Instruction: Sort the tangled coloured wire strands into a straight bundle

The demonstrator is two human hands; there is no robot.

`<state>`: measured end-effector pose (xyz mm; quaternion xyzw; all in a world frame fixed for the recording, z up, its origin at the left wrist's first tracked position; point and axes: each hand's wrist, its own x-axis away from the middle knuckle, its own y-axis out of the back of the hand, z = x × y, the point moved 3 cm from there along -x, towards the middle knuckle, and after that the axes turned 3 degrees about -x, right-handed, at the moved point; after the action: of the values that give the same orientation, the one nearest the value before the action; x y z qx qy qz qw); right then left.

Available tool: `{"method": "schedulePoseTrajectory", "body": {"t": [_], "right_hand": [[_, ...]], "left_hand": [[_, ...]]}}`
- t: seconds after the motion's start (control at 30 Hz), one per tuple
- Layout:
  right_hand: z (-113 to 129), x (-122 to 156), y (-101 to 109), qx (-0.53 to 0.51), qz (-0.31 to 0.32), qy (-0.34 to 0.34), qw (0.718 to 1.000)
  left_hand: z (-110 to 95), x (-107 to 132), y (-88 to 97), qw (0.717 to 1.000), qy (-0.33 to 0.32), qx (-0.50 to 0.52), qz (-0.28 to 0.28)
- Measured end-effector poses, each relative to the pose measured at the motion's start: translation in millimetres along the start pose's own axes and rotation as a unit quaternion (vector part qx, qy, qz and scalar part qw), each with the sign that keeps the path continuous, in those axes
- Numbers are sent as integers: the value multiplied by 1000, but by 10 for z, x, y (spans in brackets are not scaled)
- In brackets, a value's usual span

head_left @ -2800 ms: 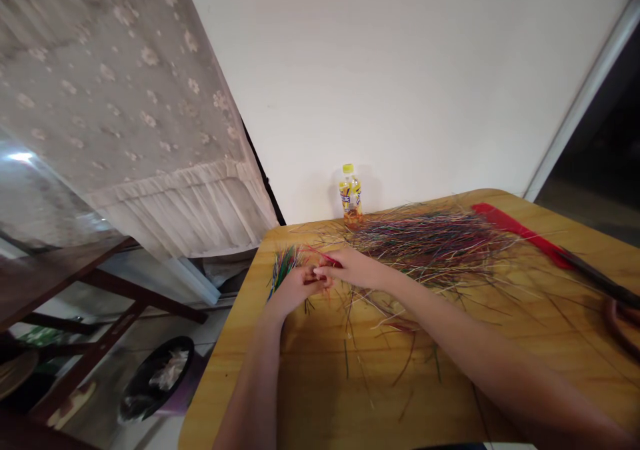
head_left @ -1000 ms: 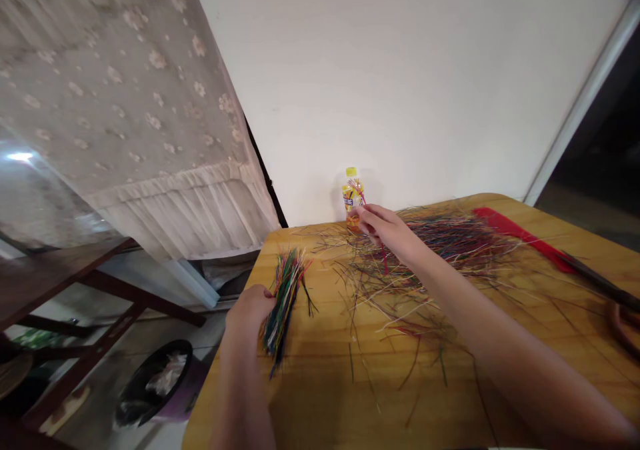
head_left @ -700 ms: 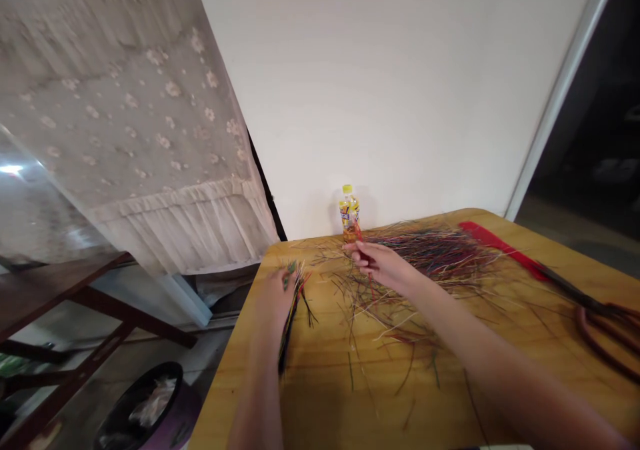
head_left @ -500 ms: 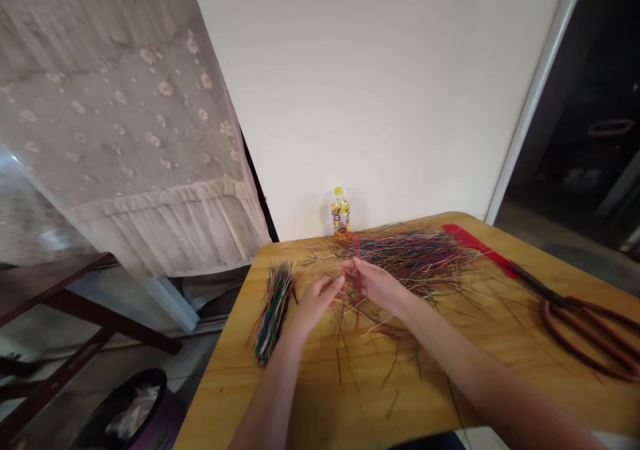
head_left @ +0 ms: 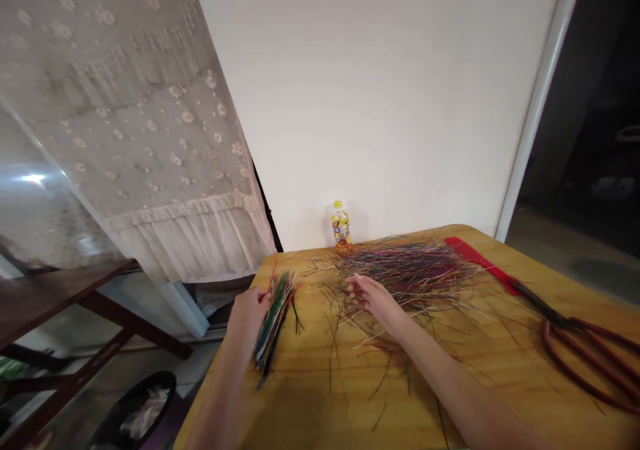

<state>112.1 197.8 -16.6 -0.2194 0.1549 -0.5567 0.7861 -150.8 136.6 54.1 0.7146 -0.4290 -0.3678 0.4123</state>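
Left hand (head_left: 248,311) pinching what looks like a thin red strand (head_left: 273,271) beside a slim, multicoloured, wire-like bundle (head_left: 276,322) to its right, apparently gathered; right hand (head_left: 374,298) loosely parted, the larger dark, mixed-colour, wiry heap (head_left: 415,262) beyond it seemingly unsorted.

We see smooth, faintly glossy wood on the bench (head_left: 280,417), thin plastic-looking strands (head_left: 410,267) across its far side, a shiny clear plastic bottle (head_left: 341,229), dark metal scissor blades (head_left: 541,305) at right, and a matt cloth curtain (head_left: 173,143) at left.
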Motion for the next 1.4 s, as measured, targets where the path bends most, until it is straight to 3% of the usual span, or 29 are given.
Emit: {"method": "schedulePoseTrajectory", "body": {"t": [0.13, 0.23, 0.33, 0.47, 0.73, 0.9, 1.0, 1.07, 1.1, 1.13, 1.2, 1.23, 1.3, 1.33, 1.4], "right_hand": [[-13, -4, -22, 10, 12, -3, 1000], [-33, -6, -33, 10, 13, -8, 1000], [-57, -5, -24, 6, 13, -13, 1000], [-77, 9, -18, 24, 16, -18, 999], [-110, 43, -69, 73, 42, -35, 996], [-174, 36, -71, 106, 56, -51, 991], [-219, 27, -92, 119, 69, -53, 989], [-237, 42, -123, 135, 83, -43, 986], [-238, 57, -140, 145, 88, -31, 985], [-232, 78, -156, 153, 93, -16, 984], [-216, 122, -182, 163, 110, 5, 980], [-212, 140, -191, 167, 124, 4, 978], [-219, 154, -198, 176, 160, -11, 971], [-229, 145, -191, 183, 171, -19, 968], [-251, 101, -153, 193, 153, -22, 969]], "left_hand": [[150, 9, -81, 997, 22, -73, 14], [132, 68, -210, 987, 47, -154, -5], [82, 104, -311, 975, 53, -215, 12], [7, 116, -391, 968, 54, -241, 46], [4, 156, -497, 963, 63, -263, -8], [74, 124, -469, 963, 74, -260, -1], [-63, 142, -353, 958, 65, -277, -36], [-323, 225, -309, 956, 4, -280, -87], [-514, 300, -344, 959, -91, -255, -86], [-732, 414, -429, 947, -234, -216, -49], [-1052, 673, -636, 912, -370, -178, 2], [-1171, 808, -754, 888, -432, -157, 22], [-1317, 1069, -952, 802, -592, -71, 34], [-1326, 1129, -1019, 792, -609, -30, 24], [-1272, 1131, -1107, 819, -573, 21, 6]]}}
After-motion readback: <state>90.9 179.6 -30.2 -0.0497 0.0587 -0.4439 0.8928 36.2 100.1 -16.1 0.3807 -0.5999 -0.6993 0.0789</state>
